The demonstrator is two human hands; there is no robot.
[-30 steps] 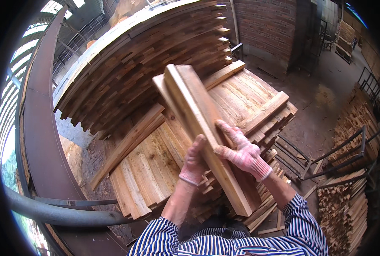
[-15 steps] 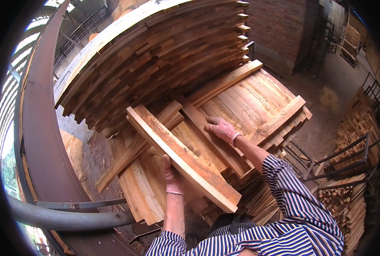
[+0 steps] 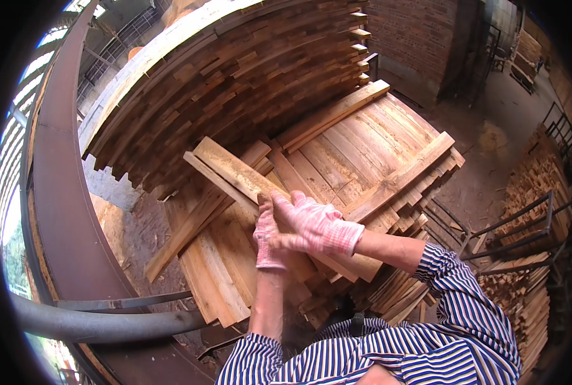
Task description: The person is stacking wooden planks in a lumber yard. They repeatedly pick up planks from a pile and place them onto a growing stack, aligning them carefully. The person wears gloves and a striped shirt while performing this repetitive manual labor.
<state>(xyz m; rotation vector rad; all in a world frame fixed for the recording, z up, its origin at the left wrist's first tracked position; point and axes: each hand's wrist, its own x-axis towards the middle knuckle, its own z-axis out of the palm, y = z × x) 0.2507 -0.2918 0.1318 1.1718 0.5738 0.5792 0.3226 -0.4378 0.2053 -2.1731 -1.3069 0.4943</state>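
- Far left, a curved rusty-brown steel beam (image 3: 55, 192) arcs down the frame, and a grey metal pipe (image 3: 100, 324) crosses below it; we keep the planks clear of both.
- Next comes the tall stack of rough reddish wooden planks (image 3: 234, 83), its ends stepping unevenly toward us.
- Our left hand (image 3: 268, 240), in a pink-and-white knit glove, lies with fingers together against the near part of the long pale wooden plank (image 3: 234, 173) — whether it curls under the edge we cannot tell.
- That plank lies slanted across the low pile of flat wooden boards (image 3: 376, 147), its far end pointing up-left toward the tall stack.
- Our right hand (image 3: 315, 224), gloved the same, presses flat on top of the plank, fingers closed, overlapping the left hand.
- To do this well, we judge, we should keep both palms bearing evenly so the plank seats flush with its neighbours — no end overhanging.
- Far right, a dark metal rail frame (image 3: 523, 218) stands beside more stacked timber.
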